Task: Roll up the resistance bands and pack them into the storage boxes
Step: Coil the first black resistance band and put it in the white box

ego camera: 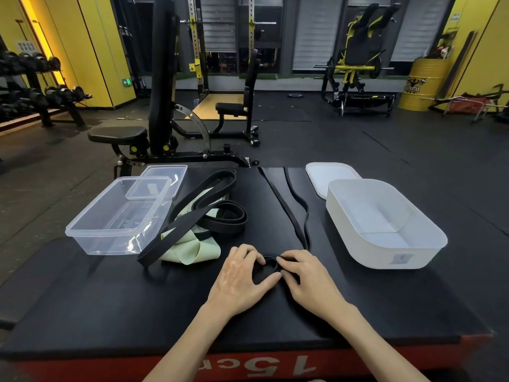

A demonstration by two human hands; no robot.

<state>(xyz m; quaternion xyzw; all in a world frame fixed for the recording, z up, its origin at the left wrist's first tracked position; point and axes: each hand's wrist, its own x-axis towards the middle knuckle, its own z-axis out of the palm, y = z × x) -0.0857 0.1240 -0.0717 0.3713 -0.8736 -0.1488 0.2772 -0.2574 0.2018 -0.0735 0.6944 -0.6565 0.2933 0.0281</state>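
Thin black band (271,261) is hard to see, half buried under fingers. Left hand (242,274) and right hand (309,278) both pinch its small coil; the tail snakes away beyond them.

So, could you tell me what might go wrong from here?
The coil of the thin black band, pinched between left hand and right hand, could spring open if either grip slips; its long tail is unrolled. The clear lid leans over the far end of the clear box, partly blocking it.
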